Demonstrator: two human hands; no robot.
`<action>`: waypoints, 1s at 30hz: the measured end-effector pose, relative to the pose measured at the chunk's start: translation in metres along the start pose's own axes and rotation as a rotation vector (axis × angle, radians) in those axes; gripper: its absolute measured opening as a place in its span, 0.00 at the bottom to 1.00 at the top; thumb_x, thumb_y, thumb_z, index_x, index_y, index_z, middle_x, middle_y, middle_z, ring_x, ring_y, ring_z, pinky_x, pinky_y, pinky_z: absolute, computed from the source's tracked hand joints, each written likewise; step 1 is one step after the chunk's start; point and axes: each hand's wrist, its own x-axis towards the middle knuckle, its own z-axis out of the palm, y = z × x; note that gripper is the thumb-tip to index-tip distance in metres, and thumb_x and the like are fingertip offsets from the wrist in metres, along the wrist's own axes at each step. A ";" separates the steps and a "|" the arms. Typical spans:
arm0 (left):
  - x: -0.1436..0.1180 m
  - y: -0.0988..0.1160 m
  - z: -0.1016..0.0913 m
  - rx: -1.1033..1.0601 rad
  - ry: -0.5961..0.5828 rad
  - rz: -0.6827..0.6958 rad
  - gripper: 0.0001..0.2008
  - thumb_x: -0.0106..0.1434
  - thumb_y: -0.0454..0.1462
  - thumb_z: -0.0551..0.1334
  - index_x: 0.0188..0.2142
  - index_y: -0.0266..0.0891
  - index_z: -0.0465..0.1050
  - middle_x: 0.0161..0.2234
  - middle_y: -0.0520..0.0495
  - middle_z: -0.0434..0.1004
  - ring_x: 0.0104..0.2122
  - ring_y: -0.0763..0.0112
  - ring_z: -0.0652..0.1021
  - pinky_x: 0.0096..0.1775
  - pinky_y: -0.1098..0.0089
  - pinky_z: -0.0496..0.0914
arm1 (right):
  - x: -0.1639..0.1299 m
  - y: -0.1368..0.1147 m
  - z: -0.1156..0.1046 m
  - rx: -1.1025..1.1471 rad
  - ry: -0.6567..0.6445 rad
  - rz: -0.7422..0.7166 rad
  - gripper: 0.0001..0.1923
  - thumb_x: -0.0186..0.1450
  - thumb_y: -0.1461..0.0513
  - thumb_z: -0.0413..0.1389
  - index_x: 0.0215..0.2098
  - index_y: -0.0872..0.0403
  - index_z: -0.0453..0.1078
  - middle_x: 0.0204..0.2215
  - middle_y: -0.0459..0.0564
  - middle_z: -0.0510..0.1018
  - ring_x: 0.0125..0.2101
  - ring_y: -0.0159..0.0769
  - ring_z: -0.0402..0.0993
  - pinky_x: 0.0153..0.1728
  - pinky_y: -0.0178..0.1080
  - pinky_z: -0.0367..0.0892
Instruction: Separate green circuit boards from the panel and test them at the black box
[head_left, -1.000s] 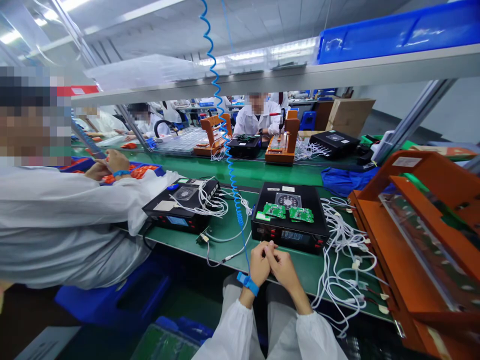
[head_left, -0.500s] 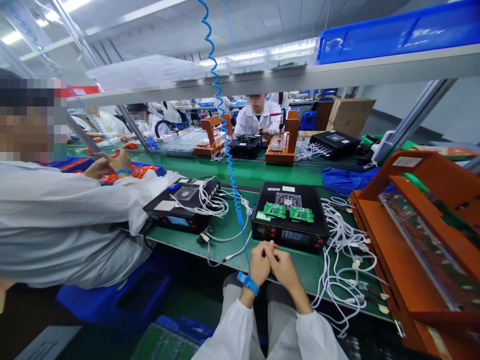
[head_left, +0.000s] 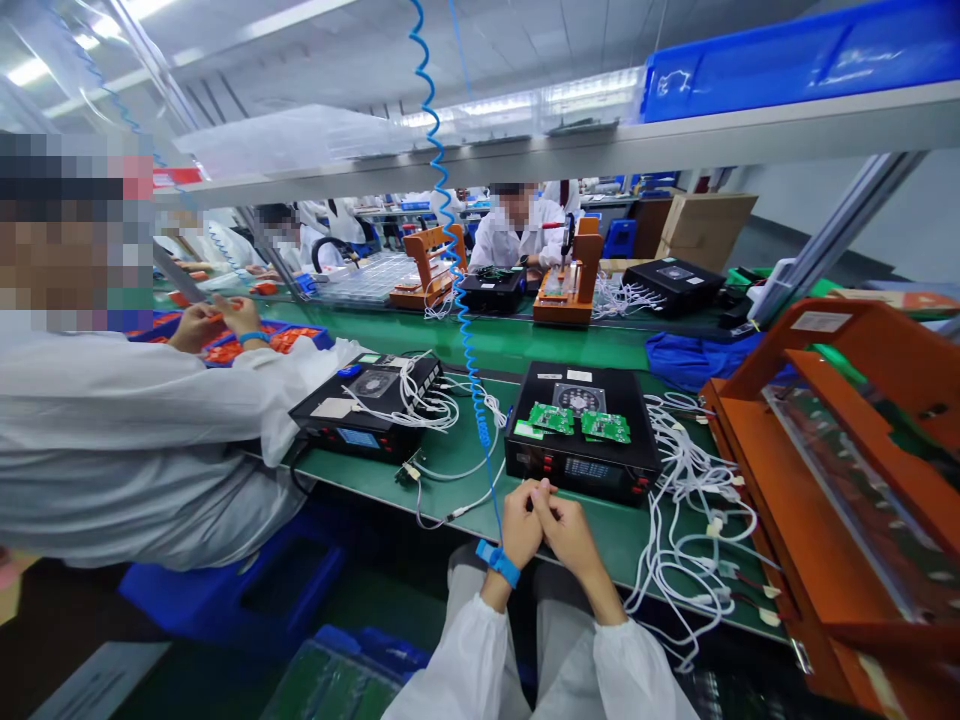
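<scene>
A workshop stretches back behind a green counter (head_left: 611,525). At its front edge, a person's left hand (head_left: 523,525), with a blue wrist strap (head_left: 498,563), meets the right hand (head_left: 568,532); the grip of each is folded closed against the other, nothing visible inside. Just beyond the fingertips sits a black box (head_left: 574,447), long side running left to right. Two green circuit boards (head_left: 606,427) lie on top, ahead and slightly rightward, as a pair nearer the right hand.

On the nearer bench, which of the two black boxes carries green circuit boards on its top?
The right black box: green circuit boards lie on it, while the left black box carries white cables.
</scene>
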 end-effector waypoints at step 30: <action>-0.001 -0.004 0.001 -0.006 0.005 -0.011 0.22 0.70 0.50 0.56 0.32 0.36 0.78 0.31 0.45 0.78 0.33 0.66 0.77 0.36 0.69 0.68 | 0.000 -0.004 0.001 -0.023 0.001 0.017 0.33 0.70 0.43 0.47 0.20 0.59 0.69 0.17 0.47 0.69 0.20 0.29 0.62 0.23 0.32 0.53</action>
